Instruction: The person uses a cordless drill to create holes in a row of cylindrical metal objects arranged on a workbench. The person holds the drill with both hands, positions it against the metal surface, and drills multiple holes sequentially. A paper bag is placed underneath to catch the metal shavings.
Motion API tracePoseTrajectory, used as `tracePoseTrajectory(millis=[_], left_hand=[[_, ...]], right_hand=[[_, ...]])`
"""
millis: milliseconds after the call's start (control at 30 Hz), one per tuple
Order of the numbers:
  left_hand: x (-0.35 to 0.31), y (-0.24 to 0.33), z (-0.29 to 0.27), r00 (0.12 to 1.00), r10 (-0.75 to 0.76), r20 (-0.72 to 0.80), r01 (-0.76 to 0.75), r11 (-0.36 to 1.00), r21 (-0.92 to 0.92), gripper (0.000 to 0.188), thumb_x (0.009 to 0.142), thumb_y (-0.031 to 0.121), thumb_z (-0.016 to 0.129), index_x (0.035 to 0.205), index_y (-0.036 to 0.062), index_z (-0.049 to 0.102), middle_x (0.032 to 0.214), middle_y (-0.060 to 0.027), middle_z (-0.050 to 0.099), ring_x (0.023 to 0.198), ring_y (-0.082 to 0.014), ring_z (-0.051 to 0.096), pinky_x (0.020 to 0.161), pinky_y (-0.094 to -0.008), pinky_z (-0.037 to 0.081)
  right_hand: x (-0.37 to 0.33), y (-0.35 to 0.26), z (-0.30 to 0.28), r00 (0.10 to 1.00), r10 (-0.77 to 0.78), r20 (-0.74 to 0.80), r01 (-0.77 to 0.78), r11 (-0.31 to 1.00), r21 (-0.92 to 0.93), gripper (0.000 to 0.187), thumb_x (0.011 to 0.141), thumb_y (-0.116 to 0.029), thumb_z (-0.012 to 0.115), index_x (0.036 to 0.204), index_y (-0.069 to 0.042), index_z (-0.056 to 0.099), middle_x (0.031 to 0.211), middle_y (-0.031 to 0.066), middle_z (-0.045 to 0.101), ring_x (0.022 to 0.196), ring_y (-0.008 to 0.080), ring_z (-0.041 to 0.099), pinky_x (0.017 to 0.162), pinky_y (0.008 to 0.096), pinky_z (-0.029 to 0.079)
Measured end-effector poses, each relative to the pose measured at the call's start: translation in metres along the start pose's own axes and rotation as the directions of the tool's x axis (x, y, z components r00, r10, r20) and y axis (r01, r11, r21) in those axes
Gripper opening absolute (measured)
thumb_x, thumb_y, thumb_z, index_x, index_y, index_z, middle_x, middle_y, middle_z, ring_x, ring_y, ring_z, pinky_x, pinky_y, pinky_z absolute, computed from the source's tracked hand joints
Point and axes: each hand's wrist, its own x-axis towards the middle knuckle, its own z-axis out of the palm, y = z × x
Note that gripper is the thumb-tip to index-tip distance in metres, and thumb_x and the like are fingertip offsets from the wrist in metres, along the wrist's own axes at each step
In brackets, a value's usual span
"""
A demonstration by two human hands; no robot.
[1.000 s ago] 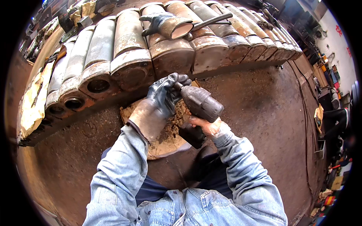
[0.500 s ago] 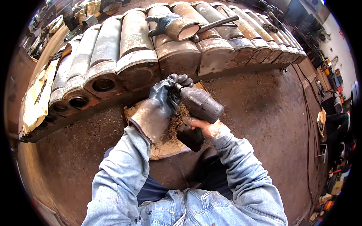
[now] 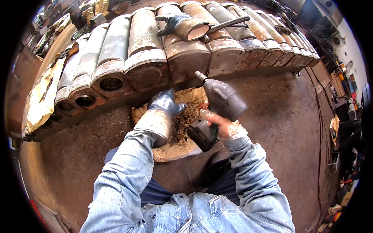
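Note:
My right hand [image 3: 221, 123], bare, is wrapped round the grip of a dark, grimy cordless impact wrench [image 3: 225, 99]. A metal socket sits on its nose, pointing up and left at the row of cylinders, touching nothing. The battery hangs below the fist. My left hand [image 3: 165, 104] wears a dark coated glove with a pale cuff. Its thumb stands apart from the fingers, which are partly hidden, and I see nothing held. It hovers over an open paper sack [image 3: 175, 154] with brown, crumbly debris on it.
A row of worn metal cylinders [image 3: 145, 35] with rusty end blocks lies along a low support ahead. On top rest a spare glove [image 3: 182, 25] and a dark metal bar [image 3: 229, 24]. Yellowish paper [image 3: 44, 97] covers the left end. Cables [image 3: 319, 128] run along the floor at right.
My left hand has come away from the wrench's nose, moving down and left over the sack. The wrench has shifted right, and its socket now shows uncovered.

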Motion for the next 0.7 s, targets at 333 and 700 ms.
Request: tracePoseTrajectory(millis=[333,700], left_hand=[[-0.009,-0.022,-0.049,0.874,0.230,-0.429,-0.446,0.027,-0.894,0.064,0.096,0.037,0.072,0.143,-0.0007,0.052,0.130,-0.0101,0.067,0.109,-0.0197,0.065,0.092,-0.0368,0.056],[0.050,-0.101,-0.204,0.816,0.311,-0.487,0.064,0.789,0.611,0.058,0.097,0.048,0.061,0.142,0.0116,0.058,0.143,-0.0224,0.058,0.142,-0.0398,0.046,0.119,-0.0507,0.035]], right_hand=[[-0.003,-0.015,-0.003,0.999,-0.034,-0.017,0.034,0.999,-0.032,0.035,0.086,-0.010,0.082,0.116,-0.003,0.067,0.092,0.0008,0.065,0.071,0.0080,0.057,0.065,0.0244,0.048],[-0.001,-0.015,0.011,0.999,-0.034,0.015,0.033,0.999,0.033,0.038,0.084,-0.011,0.082,0.117,-0.004,0.065,0.088,-0.0006,0.064,0.069,0.0078,0.056,0.064,0.0242,0.047]])
